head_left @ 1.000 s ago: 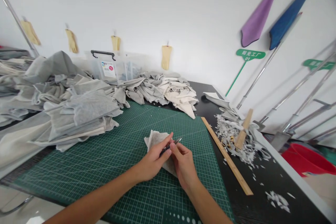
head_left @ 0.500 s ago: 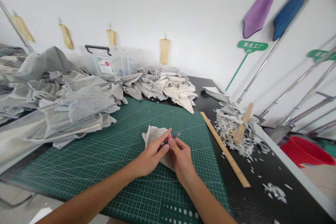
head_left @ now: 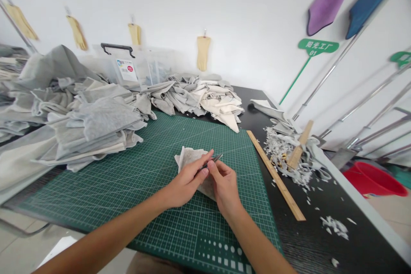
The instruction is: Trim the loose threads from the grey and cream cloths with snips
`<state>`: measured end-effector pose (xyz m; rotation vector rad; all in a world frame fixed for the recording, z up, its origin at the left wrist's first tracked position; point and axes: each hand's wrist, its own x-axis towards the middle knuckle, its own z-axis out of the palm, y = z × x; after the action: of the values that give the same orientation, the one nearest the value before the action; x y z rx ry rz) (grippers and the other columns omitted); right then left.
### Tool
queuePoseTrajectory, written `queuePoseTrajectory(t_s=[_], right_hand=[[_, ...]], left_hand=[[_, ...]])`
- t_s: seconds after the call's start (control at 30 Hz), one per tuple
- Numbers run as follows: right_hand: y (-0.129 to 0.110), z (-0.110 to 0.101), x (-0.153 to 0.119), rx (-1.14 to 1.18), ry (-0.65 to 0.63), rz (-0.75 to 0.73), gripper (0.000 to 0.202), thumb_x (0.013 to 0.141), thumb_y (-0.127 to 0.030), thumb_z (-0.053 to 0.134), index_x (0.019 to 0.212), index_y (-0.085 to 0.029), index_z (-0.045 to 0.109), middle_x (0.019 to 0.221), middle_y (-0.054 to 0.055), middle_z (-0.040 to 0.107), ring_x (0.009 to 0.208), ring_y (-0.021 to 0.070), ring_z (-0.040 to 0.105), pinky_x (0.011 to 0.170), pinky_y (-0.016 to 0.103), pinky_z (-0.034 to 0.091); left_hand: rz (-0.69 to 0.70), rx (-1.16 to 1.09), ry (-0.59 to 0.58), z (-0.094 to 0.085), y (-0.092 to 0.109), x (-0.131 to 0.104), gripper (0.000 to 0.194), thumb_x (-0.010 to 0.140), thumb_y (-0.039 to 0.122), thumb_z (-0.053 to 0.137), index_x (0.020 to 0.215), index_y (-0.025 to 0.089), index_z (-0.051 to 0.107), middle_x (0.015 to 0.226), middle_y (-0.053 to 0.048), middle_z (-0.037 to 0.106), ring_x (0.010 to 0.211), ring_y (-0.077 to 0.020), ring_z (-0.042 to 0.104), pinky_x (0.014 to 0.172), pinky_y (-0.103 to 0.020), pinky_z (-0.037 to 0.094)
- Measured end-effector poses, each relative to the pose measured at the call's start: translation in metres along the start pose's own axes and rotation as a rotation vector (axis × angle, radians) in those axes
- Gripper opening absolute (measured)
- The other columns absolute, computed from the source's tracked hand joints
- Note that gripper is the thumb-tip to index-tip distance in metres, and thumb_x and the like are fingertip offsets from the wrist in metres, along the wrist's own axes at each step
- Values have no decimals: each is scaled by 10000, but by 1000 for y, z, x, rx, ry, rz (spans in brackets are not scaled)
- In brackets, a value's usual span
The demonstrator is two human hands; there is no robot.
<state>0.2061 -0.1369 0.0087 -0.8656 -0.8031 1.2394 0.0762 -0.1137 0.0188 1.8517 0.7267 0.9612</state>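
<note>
Bare forearms (head_left: pixel 120 227) angle inward, the left hand (head_left: pixel 183 184) close beside the right hand (head_left: pixel 227 190), whose fingers (head_left: pixel 226 171) bend.

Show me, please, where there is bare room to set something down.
Bare: the cutting mat between the cloth stack and the left hand; its narrower strip between the right hand and the wooden ruler; black tabletop past the ruler's near end. Crowded: beyond the mat, with heaped cloths, and right of the ruler, with shredded scraps.
</note>
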Motion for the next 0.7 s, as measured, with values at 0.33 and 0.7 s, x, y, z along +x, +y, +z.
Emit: queuePoseTrajectory(t_s=[0.33, 0.7], right_hand=[[0, 2, -1, 11, -1, -12, 157, 761, -329, 711, 860, -211, 741, 792, 20, 699, 687, 148, 576, 692, 283, 455], [0, 1, -1, -18, 16, -34, 151, 771, -335, 696, 802, -192, 737, 719, 12, 679, 675, 144, 568, 676, 279, 460]], left_hand=[[24, 14, 2, 0, 2, 0, 470, 962, 359, 414, 1414, 237, 388, 1325, -58, 563, 1318, -276, 399, 1102, -503, 321], [37, 53, -22, 2, -1, 1, 461, 978, 327, 386, 1426, 220, 365, 1450, -51, 424, 1321, -266, 397, 1126, -488, 277]])
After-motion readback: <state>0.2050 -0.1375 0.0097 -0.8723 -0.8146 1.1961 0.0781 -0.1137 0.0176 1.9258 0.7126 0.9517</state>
